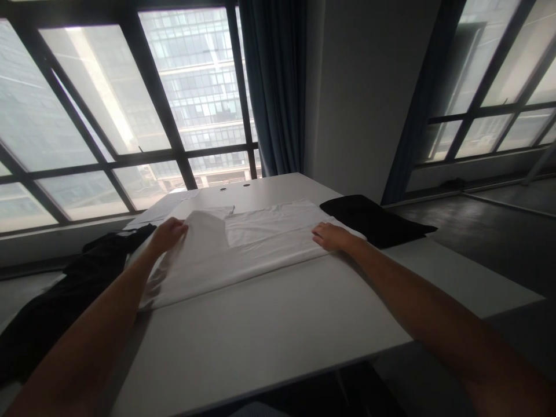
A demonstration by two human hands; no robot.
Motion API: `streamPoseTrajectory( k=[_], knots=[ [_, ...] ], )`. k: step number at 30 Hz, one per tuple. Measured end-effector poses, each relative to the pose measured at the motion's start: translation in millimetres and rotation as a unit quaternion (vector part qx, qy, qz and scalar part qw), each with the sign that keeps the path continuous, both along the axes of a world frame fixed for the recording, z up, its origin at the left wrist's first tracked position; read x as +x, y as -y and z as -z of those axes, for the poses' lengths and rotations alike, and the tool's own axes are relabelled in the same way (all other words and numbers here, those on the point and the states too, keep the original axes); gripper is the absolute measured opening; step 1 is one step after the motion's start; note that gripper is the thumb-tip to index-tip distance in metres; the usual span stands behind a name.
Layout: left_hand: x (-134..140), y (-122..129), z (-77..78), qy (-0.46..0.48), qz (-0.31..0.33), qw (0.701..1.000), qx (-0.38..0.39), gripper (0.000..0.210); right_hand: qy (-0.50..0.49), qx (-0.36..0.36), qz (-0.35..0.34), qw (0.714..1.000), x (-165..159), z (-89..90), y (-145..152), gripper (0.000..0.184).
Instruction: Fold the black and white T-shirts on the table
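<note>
A white T-shirt (pixel 260 243) lies across the table in front of me, its near side folded over lengthwise. At its left end, my left hand (pixel 170 233) pinches the fabric, and the cloth there is slightly raised with small creases hanging below. A sleeve-like flap lies folded inward beside that hand. My right hand (pixel 330 236) rests at the other end, fingers curled on the cloth along the fold. The fingertips are partly hidden against the fabric.
The white table (pixel 269 341) has its near edge close to me. Black folded cloth (pixel 369 217) lies beyond my right hand. Dark fabric (pixel 87 289) is heaped at the left. Windows, a blue curtain (pixel 278 87) and a pillar (pixel 365 98) stand behind.
</note>
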State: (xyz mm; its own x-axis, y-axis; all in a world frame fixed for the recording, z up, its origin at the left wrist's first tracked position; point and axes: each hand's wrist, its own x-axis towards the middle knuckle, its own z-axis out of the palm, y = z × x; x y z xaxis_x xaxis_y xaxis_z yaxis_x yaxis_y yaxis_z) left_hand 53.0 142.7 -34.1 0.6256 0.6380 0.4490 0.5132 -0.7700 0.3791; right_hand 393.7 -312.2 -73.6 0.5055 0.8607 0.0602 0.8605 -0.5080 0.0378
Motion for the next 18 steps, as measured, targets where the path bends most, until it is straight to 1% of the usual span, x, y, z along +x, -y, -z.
streamPoseTrajectory(
  k=[2,4,6,9,13,15,18],
  knots=[
    [-1.3,0.6,9.8,-0.095,-0.023,0.995,0.034,0.047,-0.004,0.004,0.006,1.000,-0.6,0.2,-0.4,0.042],
    [0.3,3.7,18.7,-0.178,-0.049,0.981,0.056,0.057,-0.012,0.009,0.011,1.000,-0.4,0.9,-0.8,0.041],
    [6.9,9.6,24.5,-0.225,-0.044,0.971,0.068,0.056,-0.017,0.012,0.009,1.000,0.3,1.5,-1.2,0.041],
    [25.9,22.1,29.7,-0.246,0.009,0.966,0.074,0.051,-0.018,0.005,0.005,1.000,1.0,1.3,-1.0,0.044],
    [55.4,36.2,39.8,-0.286,0.085,0.953,0.048,0.057,-0.018,-0.001,0.004,1.000,0.0,0.1,0.1,0.046],
    [67.3,38.2,46.9,-0.304,0.102,0.947,0.035,0.060,-0.018,-0.002,0.006,1.000,-1.0,0.2,0.3,0.047],
    [81.5,34.7,56.9,-0.310,0.111,0.944,0.031,0.064,-0.015,0.002,0.016,1.000,-2.5,1.4,0.1,0.045]
  ],
)
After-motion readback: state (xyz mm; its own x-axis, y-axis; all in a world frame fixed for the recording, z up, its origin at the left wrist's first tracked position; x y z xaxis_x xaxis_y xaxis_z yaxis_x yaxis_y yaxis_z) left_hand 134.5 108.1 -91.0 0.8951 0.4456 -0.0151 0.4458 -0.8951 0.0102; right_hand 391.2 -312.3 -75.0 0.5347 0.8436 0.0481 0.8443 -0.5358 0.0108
